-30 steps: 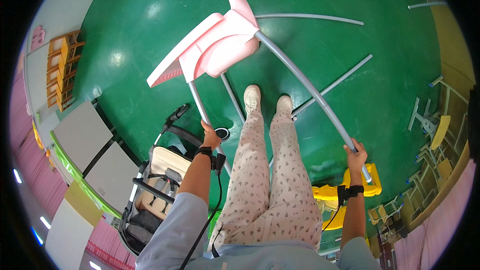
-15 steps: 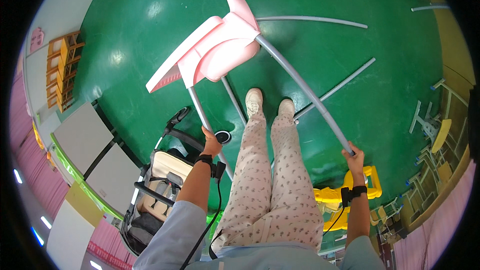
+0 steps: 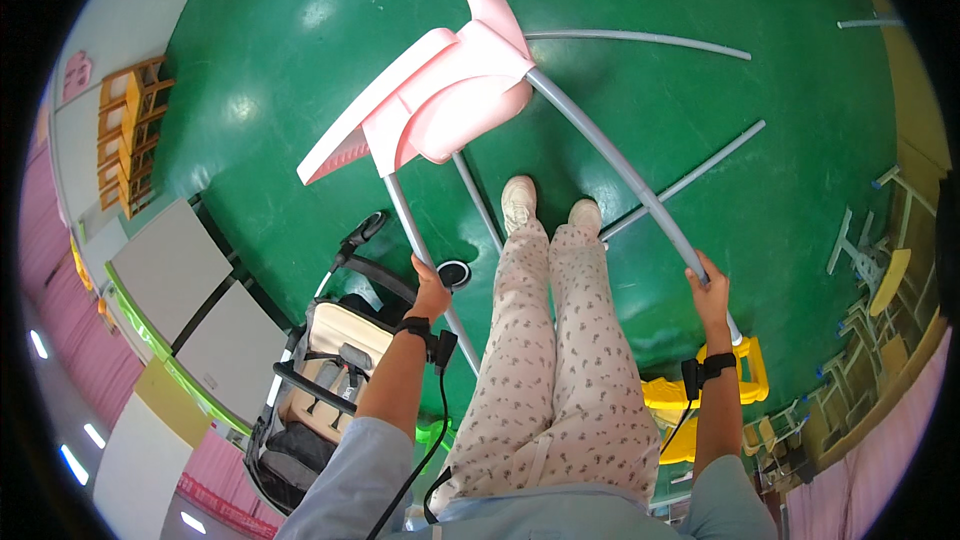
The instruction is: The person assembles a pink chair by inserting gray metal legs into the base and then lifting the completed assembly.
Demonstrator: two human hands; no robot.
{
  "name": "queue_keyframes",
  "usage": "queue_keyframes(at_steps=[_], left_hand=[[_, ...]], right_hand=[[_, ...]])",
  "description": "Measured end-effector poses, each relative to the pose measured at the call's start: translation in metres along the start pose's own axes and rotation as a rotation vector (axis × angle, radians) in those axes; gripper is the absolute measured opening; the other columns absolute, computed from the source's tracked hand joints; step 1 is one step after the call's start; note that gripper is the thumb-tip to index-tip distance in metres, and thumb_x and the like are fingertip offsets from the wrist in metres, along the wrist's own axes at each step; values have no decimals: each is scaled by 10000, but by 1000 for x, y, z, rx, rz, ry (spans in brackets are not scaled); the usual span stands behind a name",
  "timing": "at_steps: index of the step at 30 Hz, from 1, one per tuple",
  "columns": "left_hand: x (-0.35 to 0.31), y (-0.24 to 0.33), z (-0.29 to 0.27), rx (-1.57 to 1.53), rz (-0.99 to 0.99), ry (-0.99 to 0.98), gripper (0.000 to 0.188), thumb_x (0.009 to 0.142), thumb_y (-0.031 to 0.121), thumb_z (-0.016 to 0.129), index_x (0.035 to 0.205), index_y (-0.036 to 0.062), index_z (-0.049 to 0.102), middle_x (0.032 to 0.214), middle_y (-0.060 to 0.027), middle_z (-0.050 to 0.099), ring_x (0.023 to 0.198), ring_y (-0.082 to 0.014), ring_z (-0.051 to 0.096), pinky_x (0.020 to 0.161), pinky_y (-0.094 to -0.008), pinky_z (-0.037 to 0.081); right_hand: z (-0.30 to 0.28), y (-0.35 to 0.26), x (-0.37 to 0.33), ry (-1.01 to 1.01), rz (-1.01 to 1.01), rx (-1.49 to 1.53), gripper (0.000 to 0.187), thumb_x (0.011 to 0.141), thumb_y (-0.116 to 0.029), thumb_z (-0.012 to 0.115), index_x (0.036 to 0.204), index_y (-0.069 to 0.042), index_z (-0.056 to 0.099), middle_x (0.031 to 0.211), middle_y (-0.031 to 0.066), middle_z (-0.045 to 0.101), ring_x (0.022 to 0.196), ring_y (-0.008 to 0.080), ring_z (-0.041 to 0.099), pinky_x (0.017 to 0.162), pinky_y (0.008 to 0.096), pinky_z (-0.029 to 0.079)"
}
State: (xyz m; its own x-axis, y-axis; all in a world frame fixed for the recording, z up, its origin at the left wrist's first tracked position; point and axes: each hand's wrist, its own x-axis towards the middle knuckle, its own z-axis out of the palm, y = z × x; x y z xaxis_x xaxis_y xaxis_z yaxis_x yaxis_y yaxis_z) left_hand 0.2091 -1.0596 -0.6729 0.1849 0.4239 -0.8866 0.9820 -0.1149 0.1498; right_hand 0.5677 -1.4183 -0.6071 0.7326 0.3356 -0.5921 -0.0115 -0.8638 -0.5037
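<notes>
A pink plastic high chair (image 3: 455, 105) with a tray and grey tubular legs lies tipped in front of my feet. My left hand (image 3: 430, 290) is wrapped round its left grey leg (image 3: 402, 215). Around the right leg (image 3: 625, 170), near its lower end, my right hand (image 3: 710, 288) is closed; a pale tip shows past the fingers. Another grey tube (image 3: 640, 37) reaches right from behind the seat, and one more (image 3: 480, 202) runs down below it. A separate-looking grey tube (image 3: 715, 157) passes under the right leg; its near end is by my shoe.
A stroller (image 3: 335, 340) stands at my left, with a round black-and-white object (image 3: 454, 274) near it. Beside my right forearm is a yellow plastic item (image 3: 755, 370). Wooden shelving (image 3: 130, 135) is far left, with stacked small chairs (image 3: 885, 280) along the right wall.
My right hand sits slightly higher, and a pale leg tip now shows beyond it. The chair and both hands have shifted a little to the right in the picture.
</notes>
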Motion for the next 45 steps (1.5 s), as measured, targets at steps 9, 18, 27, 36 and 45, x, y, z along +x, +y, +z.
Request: queue_keyframes(at_steps=[9, 18, 27, 36, 45], left_hand=[[-5, 9, 0, 24, 47, 56, 1001, 688, -108, 529, 1291, 34, -257, 1339, -335, 125, 1213, -429, 297, 968, -394, 332], [-4, -5, 4, -23, 86, 95, 998, 670, -129, 509, 1283, 21, -264, 1333, -338, 119, 1208, -430, 303, 966, -387, 336], [-8, 2, 4, -17, 93, 68, 994, 684, -107, 519, 1275, 14, -272, 1351, -316, 108, 1200, -405, 331, 949, -383, 356], [-18, 15, 1, -47, 85, 71, 964, 674, -123, 493, 1291, 10, -235, 1345, -321, 104, 1194, -424, 325, 956, -383, 345], [-14, 6, 8, -61, 146, 146, 952, 643, -129, 480, 1299, -11, -200, 1288, -359, 164, 1152, -463, 342, 931, -411, 363]], right_hand=[[16, -4, 18, 100, -141, -44, 289, 765, -180, 647, 995, -19, 582, 686, 135, 566, 553, 191, 516, 520, 301, 408], [17, -15, 36, -133, 97, -297, 388, 661, -335, 726, 822, 2, 619, 598, 157, 555, 545, 284, 553, 517, 358, 429], [5, -6, 51, -381, 295, 13, 366, 696, -264, 726, 591, 2, 497, 492, -7, 422, 424, 83, 381, 382, 268, 303], [-13, -1, 54, -768, 665, 471, 275, 719, -97, 673, 835, -14, 439, 511, -14, 417, 370, 49, 331, 336, 216, 230], [5, 0, 44, -407, 94, -10, 203, 714, -140, 658, 792, -31, 506, 564, 73, 533, 483, 194, 517, 452, 304, 386]])
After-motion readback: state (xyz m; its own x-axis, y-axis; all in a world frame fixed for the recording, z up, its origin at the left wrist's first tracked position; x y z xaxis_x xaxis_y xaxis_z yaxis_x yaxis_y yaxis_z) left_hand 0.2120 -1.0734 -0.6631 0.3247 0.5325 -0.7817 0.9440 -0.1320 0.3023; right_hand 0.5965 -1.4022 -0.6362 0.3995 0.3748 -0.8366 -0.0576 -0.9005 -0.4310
